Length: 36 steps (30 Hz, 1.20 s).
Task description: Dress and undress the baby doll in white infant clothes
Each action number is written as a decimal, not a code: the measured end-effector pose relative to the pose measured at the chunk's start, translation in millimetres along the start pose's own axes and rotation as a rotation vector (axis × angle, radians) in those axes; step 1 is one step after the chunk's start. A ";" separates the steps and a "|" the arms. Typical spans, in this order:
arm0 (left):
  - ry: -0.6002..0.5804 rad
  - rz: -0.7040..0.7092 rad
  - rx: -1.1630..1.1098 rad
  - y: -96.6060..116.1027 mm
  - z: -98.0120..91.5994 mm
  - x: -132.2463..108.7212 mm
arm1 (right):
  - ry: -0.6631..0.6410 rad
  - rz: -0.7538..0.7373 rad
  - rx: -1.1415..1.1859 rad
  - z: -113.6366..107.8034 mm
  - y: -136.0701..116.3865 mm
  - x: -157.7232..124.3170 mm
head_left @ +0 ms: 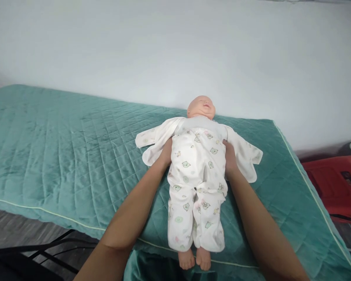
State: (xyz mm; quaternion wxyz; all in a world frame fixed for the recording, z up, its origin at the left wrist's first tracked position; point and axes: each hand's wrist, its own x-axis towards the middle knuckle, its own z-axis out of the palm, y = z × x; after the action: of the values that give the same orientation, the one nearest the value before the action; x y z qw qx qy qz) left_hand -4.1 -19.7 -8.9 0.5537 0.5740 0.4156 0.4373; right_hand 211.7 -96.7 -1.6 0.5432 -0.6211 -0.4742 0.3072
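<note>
At the left, a green quilted cover (52, 156) spreads over a bed-like surface, running out of view; a darker green patch at the far left edge is cut off. Near left, black bars (51, 246) cross above a grey floor (6, 222), their lower parts out of view. A bare left forearm, cropped at the near edge, reaches up to the left hand (166, 153), which rests against the left side of a baby doll (201, 107). The doll lies on its back on the cover, head at the far side by a pale wall (134, 50), bare feet at the near edge. It wears printed white trousers (196, 171) drawn up high; a white jacket (242, 150) lies opened out to both sides. The right hand (229, 156) is at the doll's right side, apart from the left. The fingers of both are largely hidden, so whether they grip the waistband cannot be told. Far right, beyond the cover, sits a red object, perhaps a plastic case or seat (336, 179), cropped by the frame.
</note>
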 end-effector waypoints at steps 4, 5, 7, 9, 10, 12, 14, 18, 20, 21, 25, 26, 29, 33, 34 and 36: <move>0.003 0.003 0.038 3.4 -1.5 -1.7 | 0.001 0.008 0.026 0.8 -4.9 -2.3; -0.009 0.021 0.057 4.9 -1.6 -1.1 | 0.007 0.017 0.021 0.9 -6.0 -2.9; -0.039 0.041 0.076 8.1 -1.8 0.9 | 0.024 0.037 0.013 1.1 -7.0 -3.6; -0.054 0.024 0.064 11.8 -2.1 2.1 | 0.029 0.047 0.028 0.9 -6.2 -3.3; -0.055 0.012 0.054 13.7 -2.4 2.1 | 0.028 0.048 0.045 0.7 -5.2 -2.9; -0.060 0.009 0.055 17.2 -3.2 1.0 | 0.019 0.042 0.071 -0.1 -2.7 -1.9; -0.074 0.038 0.084 19.3 -4.1 -0.7 | 0.004 0.035 0.075 -1.2 -0.4 -1.2; -0.132 0.045 0.061 17.6 -4.9 -1.3 | 0.003 0.011 0.057 -2.7 1.7 -1.5; -0.162 0.025 0.010 15.8 -4.8 -0.3 | 0.028 0.014 0.051 -2.8 1.7 -2.0; -0.177 0.019 -0.011 15.2 -4.7 0.2 | 0.043 0.018 0.050 -2.7 1.5 -2.2; -0.215 -0.006 -0.044 14.2 -4.6 1.4 | 0.081 0.064 0.081 -2.2 -0.5 -2.6; -0.215 -0.019 -0.054 13.6 -4.6 1.5 | 0.083 0.075 0.089 -2.1 -1.5 -2.8; -0.211 -0.065 -0.125 9.5 -4.1 1.7 | 0.081 0.076 0.079 -1.6 -5.6 -3.8; -0.216 -0.117 -0.210 1.3 -2.8 2.9 | 0.061 0.069 0.050 -1.3 -9.0 -4.6; -0.215 -0.126 -0.221 -0.1 -2.3 3.3 | 0.062 0.073 0.055 -1.4 -8.7 -4.5; -0.214 -0.135 -0.243 -1.3 -1.3 3.7 | 0.073 0.080 0.079 -1.6 -7.2 -4.0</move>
State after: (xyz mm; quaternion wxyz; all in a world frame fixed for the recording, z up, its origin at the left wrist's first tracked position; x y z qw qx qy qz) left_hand -4.3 -15.7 -10.1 0.6883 0.5170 0.3361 0.3822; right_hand 209.8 -101.3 5.2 0.5715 -0.6285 -0.4163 0.3241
